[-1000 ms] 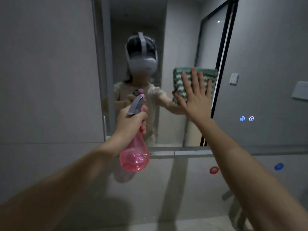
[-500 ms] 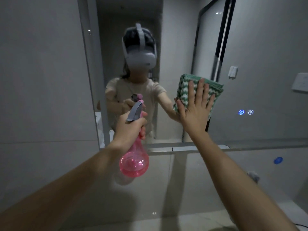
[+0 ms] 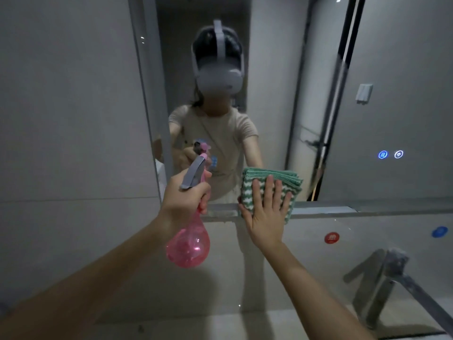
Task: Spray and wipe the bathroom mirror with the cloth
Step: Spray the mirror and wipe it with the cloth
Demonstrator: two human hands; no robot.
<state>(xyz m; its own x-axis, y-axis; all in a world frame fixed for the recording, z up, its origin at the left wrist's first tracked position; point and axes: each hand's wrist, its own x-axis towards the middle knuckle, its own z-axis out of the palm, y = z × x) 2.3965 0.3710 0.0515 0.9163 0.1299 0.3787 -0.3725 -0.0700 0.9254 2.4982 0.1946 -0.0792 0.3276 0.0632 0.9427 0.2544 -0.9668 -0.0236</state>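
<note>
Green-striped cloth point(image 3: 269, 190) under flat right hand point(image 3: 266, 212), fingers apart, at mirror point(image 3: 392, 119) bottom edge; left hand point(image 3: 186, 200) fingers clamped on pink spray bottle point(image 3: 188, 244); wiping seemingly midway.

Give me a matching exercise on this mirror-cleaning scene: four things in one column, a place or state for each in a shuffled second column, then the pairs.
1. spray bottle
2. cloth
3. faucet
4. red sticker

A. pressed flat at the mirror's bottom edge
B. lower right corner
C. held in the left hand
D. on the wall below the mirror

Pairs: 1-C, 2-A, 3-B, 4-D
</note>
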